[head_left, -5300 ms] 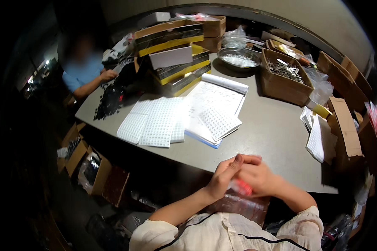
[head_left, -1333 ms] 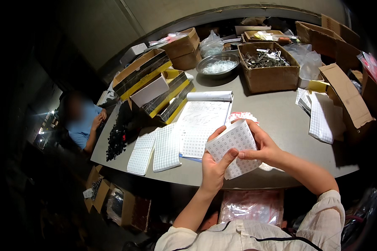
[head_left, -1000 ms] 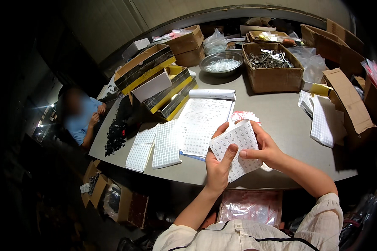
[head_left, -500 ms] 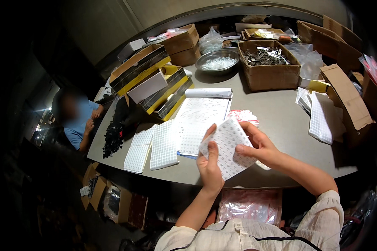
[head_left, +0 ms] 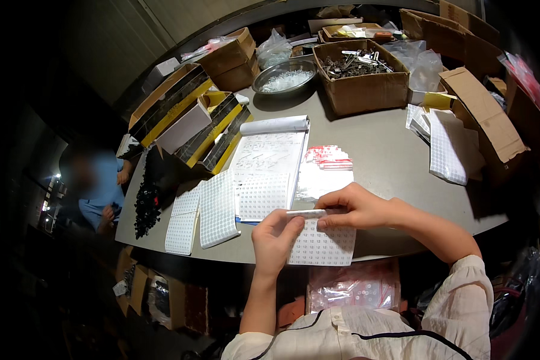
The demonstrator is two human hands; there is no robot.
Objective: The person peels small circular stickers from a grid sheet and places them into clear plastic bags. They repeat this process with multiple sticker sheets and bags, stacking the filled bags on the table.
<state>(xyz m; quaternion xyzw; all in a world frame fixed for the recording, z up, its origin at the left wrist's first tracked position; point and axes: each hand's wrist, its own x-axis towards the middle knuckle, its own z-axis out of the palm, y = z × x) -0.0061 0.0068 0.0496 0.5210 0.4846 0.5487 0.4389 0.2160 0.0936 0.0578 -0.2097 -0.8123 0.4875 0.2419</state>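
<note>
A white sheet of small printed labels (head_left: pixel 321 247) hangs between my hands at the table's front edge. Its top edge is bent over into a narrow fold or roll. My left hand (head_left: pixel 275 240) pinches the left upper corner, thumb on the front. My right hand (head_left: pixel 357 207) grips the top edge with thumb and fingers. Just beyond lies a stack of white slips with red print (head_left: pixel 327 171). To the left are an open notepad with handwriting (head_left: pixel 270 150), a label sheet on it (head_left: pixel 263 198), and more label sheets (head_left: pixel 218 207) beside it.
Black-and-yellow boxes (head_left: pixel 213 135) and a heap of small black pieces (head_left: pixel 147 201) stand left. Farther back are a metal bowl of clear bits (head_left: pixel 285 78) and a carton of metal parts (head_left: pixel 363 90). More label sheets (head_left: pixel 447 147) lie right. A person in blue (head_left: pixel 102 183) sits at far left.
The label sheet has turned from tilted to nearly straight and dropped slightly, its top edge now bent over. Both hands have moved to that edge. The view has shifted a little.
</note>
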